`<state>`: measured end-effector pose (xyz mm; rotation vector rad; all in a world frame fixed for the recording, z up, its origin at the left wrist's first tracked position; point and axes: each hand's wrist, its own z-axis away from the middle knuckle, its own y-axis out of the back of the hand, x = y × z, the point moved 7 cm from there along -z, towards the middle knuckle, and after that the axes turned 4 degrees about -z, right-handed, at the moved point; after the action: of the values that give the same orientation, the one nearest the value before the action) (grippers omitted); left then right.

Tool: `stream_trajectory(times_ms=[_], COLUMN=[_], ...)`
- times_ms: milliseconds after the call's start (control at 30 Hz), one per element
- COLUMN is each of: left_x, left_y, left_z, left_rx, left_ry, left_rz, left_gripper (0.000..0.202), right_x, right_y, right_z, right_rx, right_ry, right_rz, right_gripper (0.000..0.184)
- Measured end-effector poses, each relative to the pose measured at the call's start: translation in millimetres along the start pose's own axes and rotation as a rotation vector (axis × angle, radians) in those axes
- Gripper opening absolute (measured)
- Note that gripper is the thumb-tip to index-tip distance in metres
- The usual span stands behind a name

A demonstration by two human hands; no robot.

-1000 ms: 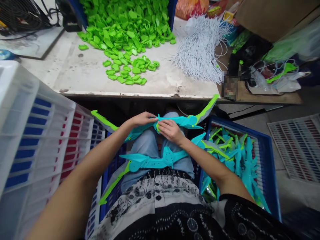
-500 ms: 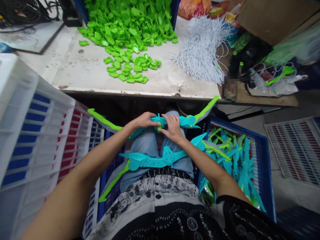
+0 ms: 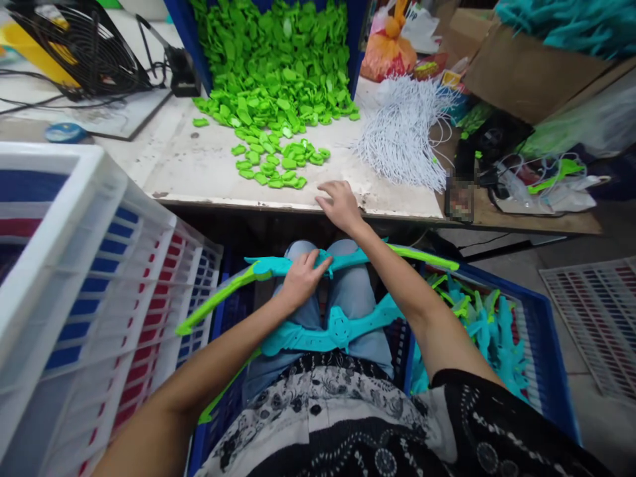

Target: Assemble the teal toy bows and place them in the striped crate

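Observation:
A turquoise toy bow [image 3: 348, 260] with lime-green arms lies across my knees. My left hand [image 3: 302, 277] grips it near the middle, fingers wrapped over the turquoise part. Over the table's front edge, my right hand [image 3: 342, 204] is held palm down, fingers apart and slightly bent, with nothing visible in it. Just beyond its fingertips are loose lime-green plastic pieces [image 3: 272, 179]. Closer to my body a second turquoise toy bow [image 3: 303, 338] rests on my thighs, partly covered by my forearms.
A blue bin [image 3: 185, 50] spills green pieces onto the white table [image 3: 199, 175]. Right of them lies a bundle of white cords [image 3: 407, 136]. A blue crate [image 3: 551, 344] of toy bows stands at my right, white crates [image 3: 94, 172] at my left. A black fan [image 3: 99, 50] sits back left.
My right hand has let go of the bow and moved up to the table edge. My left hand keeps the bow, now turned and nearer my body. The view has tilted up.

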<state>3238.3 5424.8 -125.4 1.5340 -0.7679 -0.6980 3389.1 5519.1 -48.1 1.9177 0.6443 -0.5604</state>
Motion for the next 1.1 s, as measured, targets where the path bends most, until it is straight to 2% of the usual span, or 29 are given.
stream_trajectory(times_ms=[67, 133, 233, 400, 533, 667, 767, 900, 1000, 1100], left_x=[8.0, 10.8, 7.9, 3.4, 4.9, 5.0, 4.7, 4.9, 5.3, 6.0], left_y=[-6.4, -10.8, -11.5, -8.1, -7.5, -7.0, -7.1, -6.8, -7.1, -7.3], left_z=[4.7, 7.9, 9.8, 9.0, 6.9, 3.3, 2.3, 3.0, 2.8, 2.1], left_rx=[0.007, -0.016, -0.052, -0.042, -0.054, -0.081, -0.089, -0.082, -0.089, -0.099], left_ry=[0.003, 0.010, 0.020, 0.031, 0.032, 0.022, 0.012, 0.010, 0.016, 0.017], left_rz=[-0.023, -0.005, 0.030, 0.024, 0.027, 0.033, 0.022, 0.008, 0.013, 0.022], left_gripper=[0.056, 0.069, 0.069, 0.065, 0.063, 0.060, 0.061, 0.059, 0.059, 0.060], right_x=[-8.5, -13.4, -14.8, 5.2, 23.0, 35.5, 49.4, 63.5, 68.1, 74.4], right_y=[-17.7, -34.9, -44.3, -24.3, -5.7, -3.2, -0.8, 4.6, 9.4, 8.7], right_z=[-35.0, -57.7, -72.0, -70.3, -61.1, -59.5, -65.5, -66.5, -59.9, -54.2], right_rx=[-0.047, -0.106, -0.167, -0.251, -0.187, -0.111, -0.065, -0.061, 0.003, 0.061], right_ry=[0.002, -0.017, -0.009, -0.016, -0.033, -0.030, -0.094, -0.135, -0.133, -0.124], right_rz=[0.086, 0.145, 0.208, 0.261, 0.288, 0.327, 0.293, 0.276, 0.194, 0.010], right_gripper=[0.045, 0.051, 0.041, 0.033, 0.032, 0.038, 0.041, 0.031, 0.029, 0.028])
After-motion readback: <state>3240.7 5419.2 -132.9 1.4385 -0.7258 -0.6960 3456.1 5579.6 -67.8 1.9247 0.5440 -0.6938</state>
